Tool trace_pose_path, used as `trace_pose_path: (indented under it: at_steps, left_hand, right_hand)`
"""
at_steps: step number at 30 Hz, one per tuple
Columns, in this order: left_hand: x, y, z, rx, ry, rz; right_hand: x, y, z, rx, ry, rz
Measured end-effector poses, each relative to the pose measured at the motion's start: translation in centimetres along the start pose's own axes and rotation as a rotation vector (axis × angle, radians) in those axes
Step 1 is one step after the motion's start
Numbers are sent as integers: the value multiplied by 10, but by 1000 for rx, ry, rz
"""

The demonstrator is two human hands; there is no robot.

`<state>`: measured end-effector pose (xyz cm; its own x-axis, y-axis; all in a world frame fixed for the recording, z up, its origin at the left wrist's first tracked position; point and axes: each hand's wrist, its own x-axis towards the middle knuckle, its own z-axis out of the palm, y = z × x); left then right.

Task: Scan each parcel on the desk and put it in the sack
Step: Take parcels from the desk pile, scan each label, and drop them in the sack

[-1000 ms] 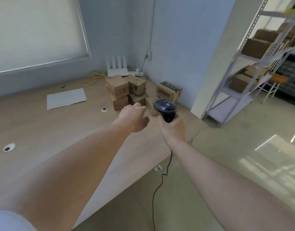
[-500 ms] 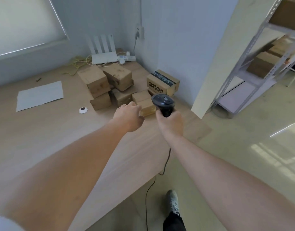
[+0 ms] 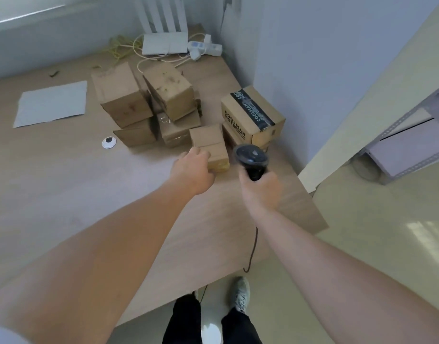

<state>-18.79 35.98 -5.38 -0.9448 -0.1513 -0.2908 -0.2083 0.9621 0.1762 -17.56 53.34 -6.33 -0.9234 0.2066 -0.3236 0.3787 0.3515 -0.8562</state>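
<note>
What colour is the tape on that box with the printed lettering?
Black, with pale lettering, running across the top of the printed box. The head view shows it.

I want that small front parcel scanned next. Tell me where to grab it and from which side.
Take the small front parcel across its short width, from the near left, where the left hand already meets its near corner. It lies flat and apart at the front of the pile, top and left side open. The right is crowded by the scanner in the right hand and the printed box.
</note>
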Motion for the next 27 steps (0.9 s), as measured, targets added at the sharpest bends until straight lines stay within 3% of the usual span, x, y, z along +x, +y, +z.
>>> trace_pose_path:
  at_steps: [12,16,22,27]
  left_hand:
    - [100,19,48,-77,21,-151]
    - [105,23,60,-212,-39,-243]
    - [94,23,59,-141,-122,-266]
    - [90,11,68,-140,-100,-270]
  right_hand:
    - [63,19,21,-66,53,55]
    - [67,21,17,-75,65,46]
    - [64,19,13,-90,63,42]
    - [60,26,8,-99,55,16]
